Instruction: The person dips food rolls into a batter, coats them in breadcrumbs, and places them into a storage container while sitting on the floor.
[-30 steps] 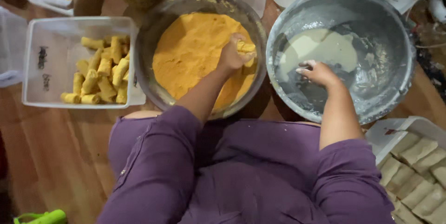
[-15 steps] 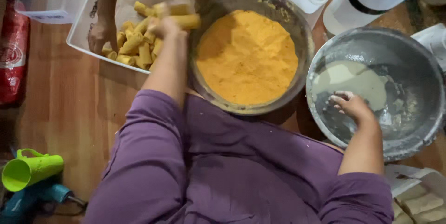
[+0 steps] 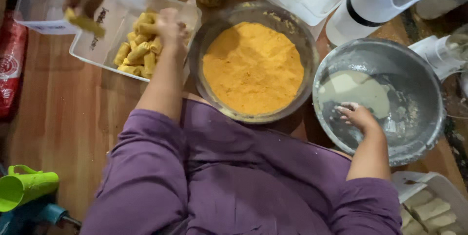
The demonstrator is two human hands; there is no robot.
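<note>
Your left hand [image 3: 170,24] reaches over the clear rectangular plastic tray [image 3: 105,45] of yellow breaded rolls [image 3: 139,52], fingers curled at the pile; you cannot tell whether it grips one. Your right hand [image 3: 358,115] rests open, fingers spread, inside the round grey metal bowl [image 3: 419,118] of pale batter [image 3: 356,91]. Between them on the wooden tabletop [image 3: 53,118] sits the round bowl of orange breadcrumbs [image 3: 252,67].

wooden table [image 3: 63,118], bowls [image 3: 419,132], clear tray [image 3: 109,35]
</note>
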